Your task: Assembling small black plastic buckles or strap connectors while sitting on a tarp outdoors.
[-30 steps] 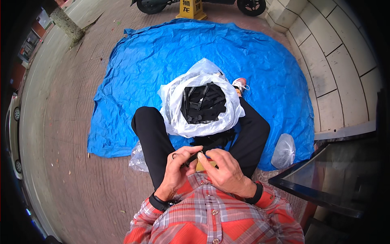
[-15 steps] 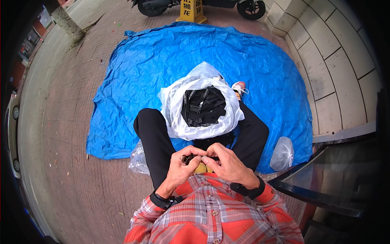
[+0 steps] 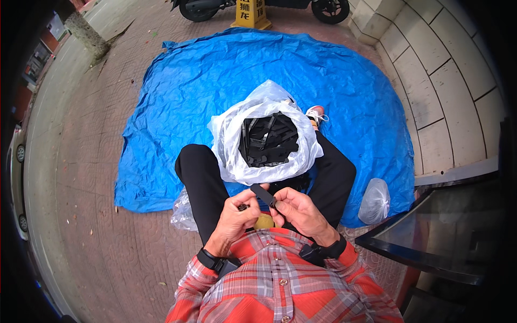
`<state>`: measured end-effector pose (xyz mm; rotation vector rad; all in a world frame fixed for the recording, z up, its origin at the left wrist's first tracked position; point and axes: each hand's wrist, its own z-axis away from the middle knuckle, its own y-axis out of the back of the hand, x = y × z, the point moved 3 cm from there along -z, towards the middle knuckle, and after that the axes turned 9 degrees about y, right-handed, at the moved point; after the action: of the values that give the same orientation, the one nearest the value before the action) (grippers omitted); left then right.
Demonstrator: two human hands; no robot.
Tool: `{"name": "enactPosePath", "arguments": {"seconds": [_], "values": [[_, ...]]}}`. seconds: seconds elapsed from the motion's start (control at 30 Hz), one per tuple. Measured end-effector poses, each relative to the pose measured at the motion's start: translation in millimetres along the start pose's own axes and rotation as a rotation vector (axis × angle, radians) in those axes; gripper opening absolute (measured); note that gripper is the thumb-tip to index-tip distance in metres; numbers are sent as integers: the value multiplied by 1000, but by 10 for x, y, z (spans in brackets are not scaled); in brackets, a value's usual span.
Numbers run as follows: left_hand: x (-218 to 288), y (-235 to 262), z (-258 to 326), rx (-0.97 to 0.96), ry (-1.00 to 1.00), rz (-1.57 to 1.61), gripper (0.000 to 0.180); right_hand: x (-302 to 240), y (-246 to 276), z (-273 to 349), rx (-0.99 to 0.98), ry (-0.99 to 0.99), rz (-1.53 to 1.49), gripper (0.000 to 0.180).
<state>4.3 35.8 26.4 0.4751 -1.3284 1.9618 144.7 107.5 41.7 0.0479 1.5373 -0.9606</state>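
I sit with my legs apart over a blue tarp (image 3: 215,81). Between my knees stands an open white plastic bag (image 3: 231,156) full of flat black plastic strips (image 3: 268,139). My right hand (image 3: 299,211) pinches one black strip (image 3: 263,195) by its lower end, so it sticks up toward the bag. My left hand (image 3: 234,218) is closed around a small dark piece (image 3: 243,206) right beside that strip. A yellowish object (image 3: 264,221) lies in my lap under both hands.
Two small clear plastic bags lie on the ground, one at my left thigh (image 3: 182,211) and one at my right (image 3: 374,200). A stone wall (image 3: 447,91) curves along the right. A yellow stand (image 3: 251,13) and scooter wheels sit beyond the tarp. A dark glass panel (image 3: 436,237) is at lower right.
My hands have lifted slightly off my lap. A black strip now stands out between the fingers of my right hand, where before both hands were huddled over the yellowish object.
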Motion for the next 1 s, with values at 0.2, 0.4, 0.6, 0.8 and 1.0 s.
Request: {"name": "enactPosePath", "arguments": {"seconds": [0.2,0.4,0.6,0.8,1.0], "values": [[-24,-72,-62,-8,-64,4,25,60,-101,10,16,2,-1,15],[-38,-24,-54,1,-54,23,23,-58,-197,-18,90,57,143,14],[-174,-54,-50,5,-124,63,24,70,-62,12,154,-141,-419,10],[-206,-67,-68,-25,-140,11,23,52,-10,26,227,-74,-313,16],[-236,-32,-75,-53,-152,53,24,20,-28,22,199,-57,-262,21]]}}
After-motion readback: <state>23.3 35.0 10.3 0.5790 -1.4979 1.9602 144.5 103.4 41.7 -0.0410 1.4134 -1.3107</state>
